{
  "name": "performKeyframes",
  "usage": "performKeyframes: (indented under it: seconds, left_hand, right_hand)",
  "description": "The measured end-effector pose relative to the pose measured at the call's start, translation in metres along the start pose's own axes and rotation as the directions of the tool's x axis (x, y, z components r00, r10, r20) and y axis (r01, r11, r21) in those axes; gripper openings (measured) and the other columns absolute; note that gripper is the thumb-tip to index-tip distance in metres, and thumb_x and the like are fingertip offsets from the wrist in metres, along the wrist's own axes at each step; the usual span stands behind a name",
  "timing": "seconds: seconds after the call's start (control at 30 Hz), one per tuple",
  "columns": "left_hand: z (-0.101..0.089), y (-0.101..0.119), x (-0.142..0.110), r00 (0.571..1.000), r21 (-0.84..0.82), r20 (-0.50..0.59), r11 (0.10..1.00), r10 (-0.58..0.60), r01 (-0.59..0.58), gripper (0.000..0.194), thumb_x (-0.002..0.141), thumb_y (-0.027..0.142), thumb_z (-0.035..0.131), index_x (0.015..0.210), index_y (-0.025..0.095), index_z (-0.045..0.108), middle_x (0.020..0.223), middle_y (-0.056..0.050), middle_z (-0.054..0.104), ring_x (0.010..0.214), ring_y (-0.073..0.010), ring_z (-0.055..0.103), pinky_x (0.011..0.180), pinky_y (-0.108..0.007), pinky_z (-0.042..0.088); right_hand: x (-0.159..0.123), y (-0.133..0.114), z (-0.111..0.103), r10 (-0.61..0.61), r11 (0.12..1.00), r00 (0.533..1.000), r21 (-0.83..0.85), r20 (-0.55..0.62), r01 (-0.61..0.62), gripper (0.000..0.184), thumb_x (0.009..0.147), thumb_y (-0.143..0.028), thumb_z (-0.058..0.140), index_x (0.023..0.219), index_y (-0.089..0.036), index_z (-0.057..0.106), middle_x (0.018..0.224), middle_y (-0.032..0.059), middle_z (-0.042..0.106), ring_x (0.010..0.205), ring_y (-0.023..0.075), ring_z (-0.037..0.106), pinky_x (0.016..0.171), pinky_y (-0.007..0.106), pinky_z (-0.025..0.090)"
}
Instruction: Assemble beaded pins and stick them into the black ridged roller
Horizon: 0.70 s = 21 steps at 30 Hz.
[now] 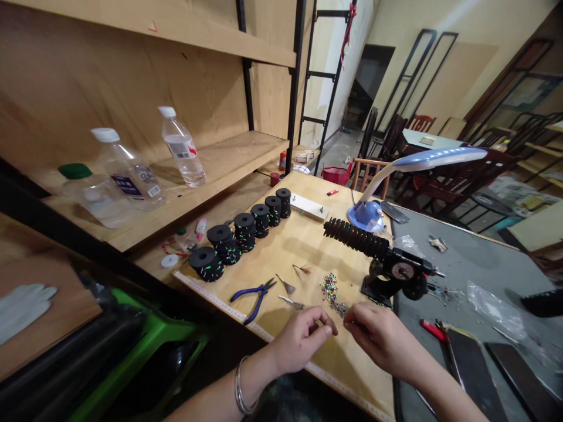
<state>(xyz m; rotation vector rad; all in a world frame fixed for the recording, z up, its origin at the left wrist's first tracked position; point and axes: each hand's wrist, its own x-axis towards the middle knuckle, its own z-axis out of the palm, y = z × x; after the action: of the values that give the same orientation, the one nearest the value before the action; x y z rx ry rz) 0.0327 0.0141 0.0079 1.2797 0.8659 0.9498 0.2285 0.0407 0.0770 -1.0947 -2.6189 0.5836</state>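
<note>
My left hand (pixel 303 339) hovers over the front of a wooden board (pixel 308 246), fingers pinched on something too small to make out. My right hand (pixel 378 337) is close beside it, fingers also curled in a pinch, its tips almost touching the left hand's. A small heap of coloured beads (pixel 331 291) lies just beyond both hands. Blue-handled pliers (pixel 255 294) lie to the left, with small metal pieces (pixel 288 287) between them and the beads. A black winding tool (pixel 387 266) with a ribbed roller stands behind my right hand.
A row of black spools (pixel 241 234) runs along the board's left side. Three plastic bottles (pixel 132 170) stand on the wooden shelf at left. A blue desk lamp (pixel 373 211) arches over the back. Plastic bags (pixel 492 305) and a red tool (pixel 433 330) lie on the grey table at right.
</note>
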Motion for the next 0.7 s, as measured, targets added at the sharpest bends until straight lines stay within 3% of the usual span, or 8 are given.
performKeyframes:
  seconds: [0.23, 0.47, 0.7]
  left_hand:
    - [0.005, 0.009, 0.005, 0.998, -0.042, 0.015, 0.997, -0.058, 0.058, 0.014, 0.082, 0.024, 0.060, 0.092, 0.014, 0.060, 0.077, -0.001, 0.058, 0.068, -0.0128, 0.051, 0.060, -0.022, 0.037]
    - [0.015, 0.010, 0.015, 0.999, -0.032, -0.042, 0.999, 0.026, -0.028, 0.012, 0.084, 0.021, 0.056, 0.074, 0.015, 0.056, 0.065, 0.003, 0.048, 0.061, -0.0111, 0.044, 0.057, -0.023, 0.033]
    - [0.011, 0.010, 0.008, 1.000, 0.023, -0.008, 1.000, 0.012, -0.011, 0.012, 0.089, 0.022, 0.048, 0.079, 0.017, 0.051, 0.060, 0.004, 0.048, 0.057, -0.0117, 0.044, 0.056, -0.023, 0.035]
  right_hand:
    - [0.002, 0.001, -0.001, 0.021, 0.999, 1.000, 0.031, 0.006, -0.022, 0.018, 0.096, -0.021, 0.043, 0.086, -0.019, 0.057, 0.076, 0.0060, 0.066, 0.069, 0.0177, 0.060, 0.061, 0.026, 0.042]
    - [0.001, -0.001, -0.004, -0.008, 1.000, 1.000, 0.007, 0.028, 0.008, 0.018, 0.095, -0.018, 0.040, 0.089, -0.018, 0.057, 0.077, 0.0067, 0.064, 0.069, 0.0177, 0.059, 0.062, 0.027, 0.043]
    - [0.003, 0.005, 0.000, -0.024, 1.000, 1.000, -0.016, 0.003, 0.024, 0.017, 0.093, -0.016, 0.040, 0.083, -0.019, 0.054, 0.073, 0.0050, 0.061, 0.066, 0.0165, 0.055, 0.060, 0.027, 0.041]
